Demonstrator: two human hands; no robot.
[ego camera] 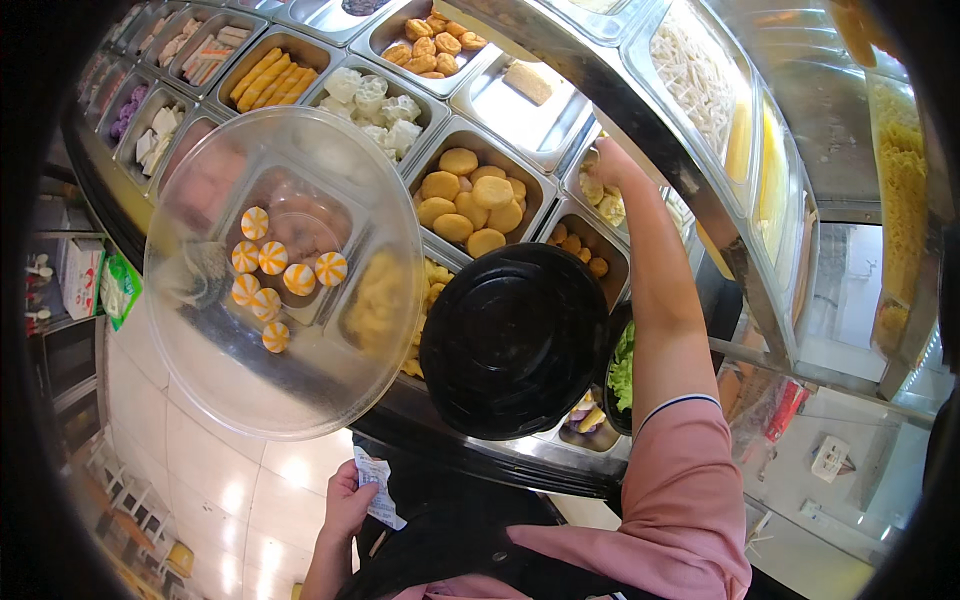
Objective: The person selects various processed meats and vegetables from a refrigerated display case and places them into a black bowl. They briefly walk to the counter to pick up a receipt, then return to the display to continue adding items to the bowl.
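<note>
My left hand (349, 496) pinches a crumpled printed paper slip (381, 487) low in front of my body. With the arm stretched across the counter, my right hand (613, 161) reaches into a metal tray (602, 196) of pale yellow pieces; its fingertips are partly hidden, so its grip cannot be told. A black round bowl (516, 339) rests over the trays, with nothing in it. Left of the bowl is a clear round plastic lid or tray (375, 390) bearing several orange-and-white striped balls (272, 257).
Metal trays hold round yellow patties (459, 196), white pieces (370, 97), yellow sticks (274, 77) and browned balls (435, 49). Green lettuce (622, 366) lies beside the bowl. A metal-framed upper shelf (679, 161) with trays of noodles curves along the right. The counter's dark edge (480, 457) runs before my body.
</note>
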